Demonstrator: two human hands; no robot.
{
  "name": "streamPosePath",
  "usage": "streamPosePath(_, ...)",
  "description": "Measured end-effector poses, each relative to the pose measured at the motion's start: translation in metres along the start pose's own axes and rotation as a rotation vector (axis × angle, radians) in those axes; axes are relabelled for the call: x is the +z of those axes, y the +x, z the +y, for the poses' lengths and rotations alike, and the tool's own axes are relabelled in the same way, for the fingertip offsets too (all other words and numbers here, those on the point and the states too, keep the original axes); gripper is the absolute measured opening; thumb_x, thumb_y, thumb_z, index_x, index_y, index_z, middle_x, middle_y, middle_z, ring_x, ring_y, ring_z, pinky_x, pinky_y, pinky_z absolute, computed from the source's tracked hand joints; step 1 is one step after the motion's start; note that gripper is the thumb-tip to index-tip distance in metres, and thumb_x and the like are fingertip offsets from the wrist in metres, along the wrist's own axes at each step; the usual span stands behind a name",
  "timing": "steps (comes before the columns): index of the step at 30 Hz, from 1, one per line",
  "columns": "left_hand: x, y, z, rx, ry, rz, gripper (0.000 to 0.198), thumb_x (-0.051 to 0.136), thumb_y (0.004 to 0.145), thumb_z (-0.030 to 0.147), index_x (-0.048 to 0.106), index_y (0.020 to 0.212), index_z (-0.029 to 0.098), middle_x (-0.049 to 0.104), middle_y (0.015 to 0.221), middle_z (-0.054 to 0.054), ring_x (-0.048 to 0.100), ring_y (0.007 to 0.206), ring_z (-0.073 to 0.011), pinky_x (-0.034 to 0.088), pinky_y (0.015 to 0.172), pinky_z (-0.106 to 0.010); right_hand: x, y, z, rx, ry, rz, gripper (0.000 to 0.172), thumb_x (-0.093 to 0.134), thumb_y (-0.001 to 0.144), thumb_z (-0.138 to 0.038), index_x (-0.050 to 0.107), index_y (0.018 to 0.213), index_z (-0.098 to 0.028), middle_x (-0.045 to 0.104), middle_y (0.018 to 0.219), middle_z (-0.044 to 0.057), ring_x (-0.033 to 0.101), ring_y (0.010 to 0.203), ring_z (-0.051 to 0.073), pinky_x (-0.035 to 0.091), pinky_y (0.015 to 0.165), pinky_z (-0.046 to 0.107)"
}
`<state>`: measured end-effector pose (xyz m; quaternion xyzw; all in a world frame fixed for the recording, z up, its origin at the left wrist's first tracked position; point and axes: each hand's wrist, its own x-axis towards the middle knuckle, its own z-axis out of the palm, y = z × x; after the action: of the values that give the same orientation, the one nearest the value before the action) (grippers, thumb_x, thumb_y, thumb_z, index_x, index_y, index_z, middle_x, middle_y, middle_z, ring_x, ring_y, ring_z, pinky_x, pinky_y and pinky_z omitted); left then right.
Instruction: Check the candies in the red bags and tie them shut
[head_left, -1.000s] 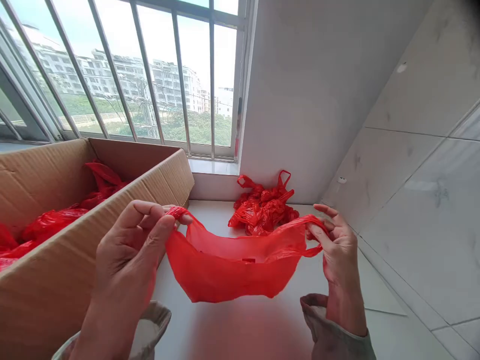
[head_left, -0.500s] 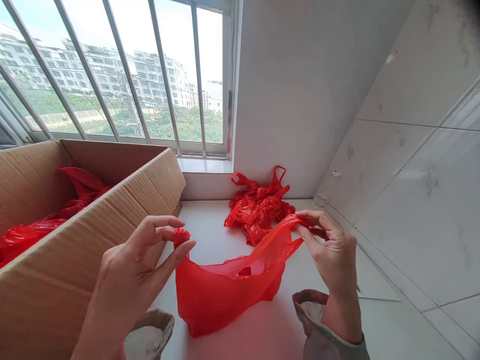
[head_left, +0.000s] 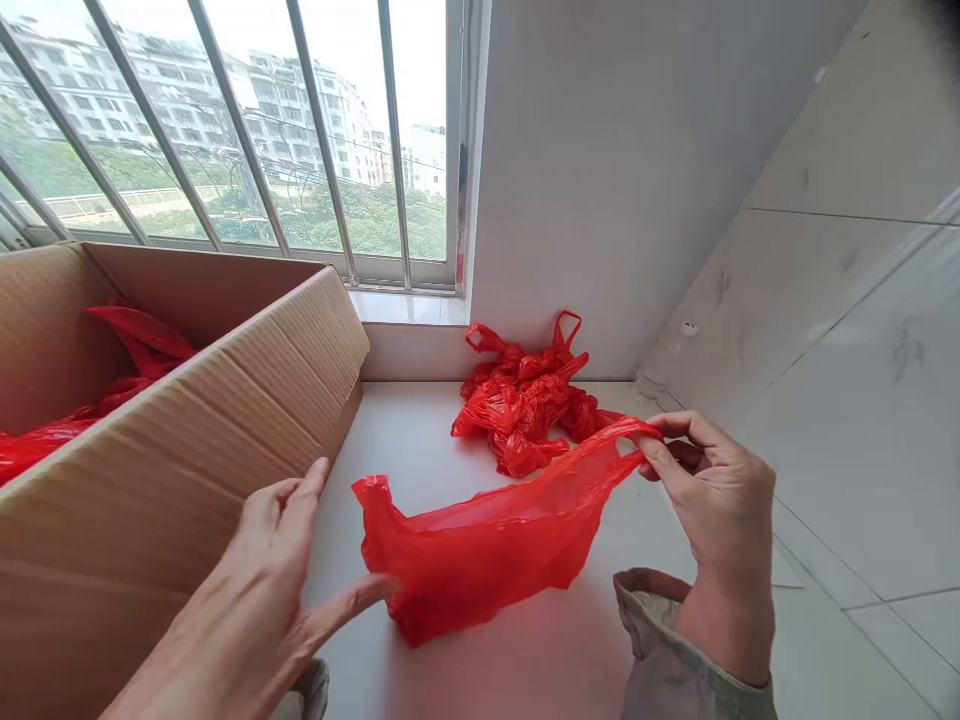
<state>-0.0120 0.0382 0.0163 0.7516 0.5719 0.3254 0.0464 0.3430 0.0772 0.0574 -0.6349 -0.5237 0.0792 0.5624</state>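
Observation:
A red plastic bag [head_left: 487, 560] stretches across the white tabletop, its mouth slack and partly open. My right hand [head_left: 709, 480] pinches one of its handles at the upper right. The other handle stands up free at the bag's left end. My left hand [head_left: 262, 590] is open beside that end, thumb and fingers spread apart. Its thumb tip, slightly blurred, lies at the bag's lower left side; I cannot tell whether it touches. Behind the bag sits a crumpled heap of red plastic bags [head_left: 517, 405] against the wall.
A large cardboard box [head_left: 247, 390] with more red bags [head_left: 142, 345] inside stands at the left, close to my left hand. Beyond it is a barred window [head_left: 322, 130]. A grey wall [head_left: 600, 180] bounds the back and marbled tiles [head_left: 847, 420] the right.
My left hand has let go of the bag's left handle, opened and moved down and left. My right hand has moved right, drawing its handle along. The view has shifted slightly.

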Motion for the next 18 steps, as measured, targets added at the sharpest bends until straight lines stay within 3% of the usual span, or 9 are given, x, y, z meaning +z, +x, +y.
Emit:
streamPosePath(2, 0.008, 0.012, 0.004, 0.004, 0.052, -0.149, 0.084, 0.059, 0.082, 0.067, 0.033, 0.152, 0.029, 0.04, 0.153, -0.009, 0.042, 0.138, -0.0418, 0.045, 0.11, -0.054, 0.001, 0.0, 0.002, 0.025, 0.047, -0.032, 0.014, 0.071, 0.08, -0.036, 0.067, 0.085, -0.023, 0.066, 0.072, -0.003, 0.063, 0.056, 0.011, 0.054, 0.059, 0.022)
streamPosePath(4, 0.014, 0.029, 0.016, 0.025, -0.025, -0.338, 0.062, 0.049, 0.092, 0.061, 0.045, 0.145, 0.028, 0.04, 0.155, -0.008, 0.034, 0.145, -0.036, 0.038, 0.115, -0.052, 0.002, 0.0, 0.003, 0.004, 0.089, -0.083, 0.011, 0.07, 0.081, -0.031, 0.067, 0.088, -0.024, 0.067, 0.078, -0.002, 0.065, 0.062, 0.011, 0.056, 0.063, 0.022)
streamPosePath(7, 0.016, 0.053, 0.04, 0.052, -0.238, -0.486, 0.041, 0.037, 0.1, 0.052, 0.069, 0.111, 0.028, 0.049, 0.15, -0.003, 0.033, 0.146, -0.0298, 0.033, 0.118, -0.049, 0.001, -0.002, 0.001, -0.096, 0.206, -0.184, 0.006, 0.07, 0.082, -0.025, 0.066, 0.087, -0.024, 0.066, 0.098, 0.001, 0.067, 0.08, 0.013, 0.057, 0.068, 0.022)
streamPosePath(9, 0.02, 0.063, 0.055, 0.015, -0.491, -0.475, 0.048, 0.034, 0.1, 0.053, 0.069, 0.087, 0.023, 0.067, 0.124, -0.007, 0.055, 0.126, -0.0269, 0.043, 0.109, -0.044, 0.001, -0.005, -0.004, -0.165, 0.287, -0.236, 0.003, 0.068, 0.084, -0.023, 0.066, 0.085, -0.024, 0.064, 0.105, 0.003, 0.066, 0.091, 0.014, 0.057, 0.07, 0.022)
streamPosePath(11, 0.026, 0.067, 0.067, -0.109, -0.748, -0.443, 0.051, 0.03, 0.1, 0.056, 0.057, 0.075, 0.021, 0.068, 0.077, -0.004, 0.066, 0.081, -0.0191, 0.055, 0.083, -0.033, 0.004, -0.011, -0.013, -0.227, 0.334, -0.237, 0.005, 0.067, 0.085, -0.019, 0.066, 0.084, -0.024, 0.064, 0.102, 0.003, 0.065, 0.097, 0.015, 0.058, 0.07, 0.021)
streamPosePath(12, 0.03, 0.066, 0.073, -0.185, -0.822, -0.431, 0.05, 0.029, 0.1, 0.057, 0.052, 0.074, 0.021, 0.06, 0.064, 0.0, 0.06, 0.064, -0.0153, 0.054, 0.07, -0.028, 0.007, -0.015, -0.019, -0.258, 0.347, -0.222, 0.007, 0.066, 0.086, -0.018, 0.066, 0.084, -0.024, 0.064, 0.099, 0.003, 0.065, 0.097, 0.015, 0.058, 0.07, 0.021)
streamPosePath(14, 0.038, 0.062, 0.082, -0.265, -0.839, -0.437, 0.042, 0.034, 0.099, 0.057, 0.05, 0.083, 0.022, 0.053, 0.062, 0.004, 0.053, 0.058, -0.0127, 0.05, 0.06, -0.024, 0.014, -0.023, -0.03, -0.318, 0.358, -0.223, 0.011, 0.064, 0.086, -0.014, 0.066, 0.086, -0.025, 0.064, 0.095, 0.002, 0.064, 0.096, 0.015, 0.058, 0.071, 0.021)
streamPosePath(16, 0.044, 0.056, 0.088, -0.208, -0.76, -0.511, 0.032, 0.05, 0.095, 0.052, 0.051, 0.106, 0.022, 0.063, 0.086, 0.0, 0.062, 0.08, -0.0163, 0.054, 0.072, -0.028, 0.023, -0.032, -0.041, -0.385, 0.337, -0.264, 0.017, 0.061, 0.087, -0.009, 0.066, 0.089, -0.024, 0.065, 0.094, 0.001, 0.065, 0.092, 0.013, 0.057, 0.073, 0.021)
streamPosePath(18, 0.05, 0.048, 0.091, -0.069, -0.691, -0.547, 0.05, 0.066, 0.085, 0.045, 0.046, 0.127, 0.025, 0.063, 0.118, -0.007, 0.06, 0.11, -0.0234, 0.054, 0.091, -0.037, 0.031, -0.042, -0.052, -0.459, 0.314, -0.332, 0.02, 0.058, 0.087, -0.005, 0.066, 0.091, -0.023, 0.067, 0.093, 0.001, 0.066, 0.087, 0.012, 0.057, 0.074, 0.02)
